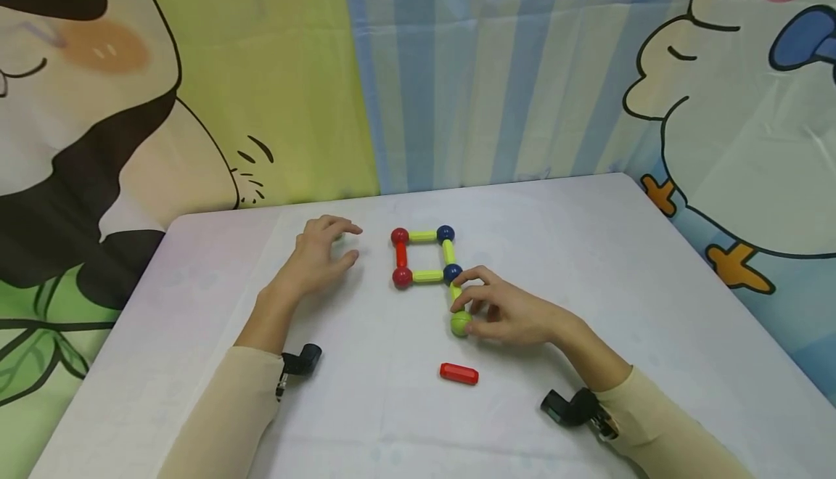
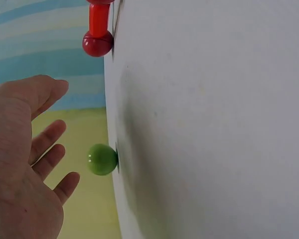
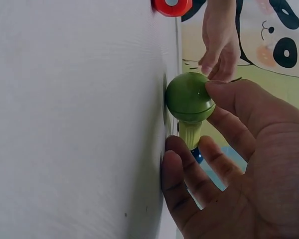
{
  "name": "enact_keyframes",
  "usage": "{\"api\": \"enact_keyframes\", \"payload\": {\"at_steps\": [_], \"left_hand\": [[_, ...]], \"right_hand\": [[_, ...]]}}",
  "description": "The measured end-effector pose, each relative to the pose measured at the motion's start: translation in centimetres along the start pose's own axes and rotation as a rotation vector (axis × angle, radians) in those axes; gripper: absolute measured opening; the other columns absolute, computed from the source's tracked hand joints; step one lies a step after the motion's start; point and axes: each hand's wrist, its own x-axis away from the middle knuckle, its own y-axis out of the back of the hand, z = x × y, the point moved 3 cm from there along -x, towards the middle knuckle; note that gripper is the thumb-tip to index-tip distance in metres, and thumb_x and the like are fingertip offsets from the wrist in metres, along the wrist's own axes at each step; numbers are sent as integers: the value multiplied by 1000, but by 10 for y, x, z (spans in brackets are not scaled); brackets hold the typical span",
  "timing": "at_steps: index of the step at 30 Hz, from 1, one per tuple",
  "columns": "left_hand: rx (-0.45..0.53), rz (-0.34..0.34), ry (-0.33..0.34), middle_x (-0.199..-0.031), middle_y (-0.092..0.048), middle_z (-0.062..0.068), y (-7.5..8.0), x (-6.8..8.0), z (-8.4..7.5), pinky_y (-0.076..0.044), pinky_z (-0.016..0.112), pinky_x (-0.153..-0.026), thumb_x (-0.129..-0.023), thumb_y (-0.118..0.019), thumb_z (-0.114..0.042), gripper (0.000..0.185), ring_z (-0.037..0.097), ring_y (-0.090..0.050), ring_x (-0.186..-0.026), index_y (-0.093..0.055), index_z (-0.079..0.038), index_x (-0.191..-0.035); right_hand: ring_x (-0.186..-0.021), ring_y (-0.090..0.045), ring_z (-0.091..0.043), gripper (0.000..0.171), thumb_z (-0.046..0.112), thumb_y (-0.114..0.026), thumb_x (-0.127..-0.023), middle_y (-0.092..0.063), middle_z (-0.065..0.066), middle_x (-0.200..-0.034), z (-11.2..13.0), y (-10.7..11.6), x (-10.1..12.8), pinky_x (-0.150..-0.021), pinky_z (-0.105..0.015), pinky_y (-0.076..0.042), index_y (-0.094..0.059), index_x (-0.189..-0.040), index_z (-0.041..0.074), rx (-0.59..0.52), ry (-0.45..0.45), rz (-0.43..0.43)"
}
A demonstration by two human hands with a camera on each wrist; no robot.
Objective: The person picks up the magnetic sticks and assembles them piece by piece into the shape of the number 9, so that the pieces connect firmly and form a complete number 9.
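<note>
On the table a square of magnetic sticks and balls has two red balls (image 1: 402, 277), two blue balls (image 1: 445, 233), a red stick (image 1: 401, 254) and yellow-green sticks (image 1: 427, 276). Another yellow-green stick (image 3: 190, 133) runs from the near blue ball to a green ball (image 1: 460, 324). My right hand (image 1: 512, 312) holds this end, thumb on the green ball and curled fingers beside the stick. My left hand (image 1: 316, 258) hovers left of the square, fingers loosely bent, holding nothing. Close by it, a second green ball (image 2: 102, 159) is on the table, mostly hidden in the head view.
A loose red stick (image 1: 459, 374) lies nearer the front of the white table (image 1: 366, 406). Behind the table hangs a cartoon-printed curtain (image 1: 457, 65). Both wrists wear small black cameras (image 1: 303, 360).
</note>
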Motion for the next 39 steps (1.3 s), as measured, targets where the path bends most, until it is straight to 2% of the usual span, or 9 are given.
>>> {"api": "enact_keyframes", "payload": {"at_steps": [7,13,20,25,32,39], "left_hand": [[7,1,-10,-136,-55,9,5,7,3,-30,56,-100,-95,-71,-21,35,34,-43,-127,-66,-14,-129],[23,39,-38,-135,-56,7,7,19,-6,-29,59,-103,-95,-71,-22,33,35,-42,-130,-67,-15,-126],[26,100,-40,-134,-55,3,1,31,-22,-29,59,-107,-94,-73,-26,31,31,-41,-131,-68,-19,-124],[49,138,-97,-125,-59,0,-6,40,-39,-30,59,-106,-92,-76,-26,29,27,-45,-126,-71,-19,-119],[22,210,-172,-122,-60,-8,-17,53,-66,-36,53,-103,-89,-79,-32,32,20,-47,-124,-72,-23,-119],[29,290,-227,-120,-62,-6,-30,61,-86,-38,50,-101,-89,-79,-34,35,18,-50,-122,-71,-24,-121]], "right_hand": [[-108,-61,-13,27,20,-74,-94,-39,3,-151,-7,4,-3,-87,-31,-55,-69,-120,26,-33,-57,-14],[-108,-62,-15,27,22,-75,-94,-39,-3,-151,-12,6,-3,-85,-30,-55,-70,-120,25,-65,-43,-16],[-108,-61,-17,27,22,-75,-94,-38,-4,-152,-14,5,-3,-84,-30,-54,-70,-120,25,-85,-38,-12],[-109,-61,-17,27,22,-75,-95,-38,-5,-152,-15,5,-4,-85,-30,-54,-70,-121,25,-88,-38,-5],[-110,-61,-17,28,24,-75,-95,-38,-3,-153,-17,6,-4,-88,-33,-54,-71,-123,24,-82,-34,1],[-111,-60,-18,28,26,-74,-96,-37,-3,-154,-17,6,-4,-89,-34,-54,-71,-124,26,-73,-37,3]]}}
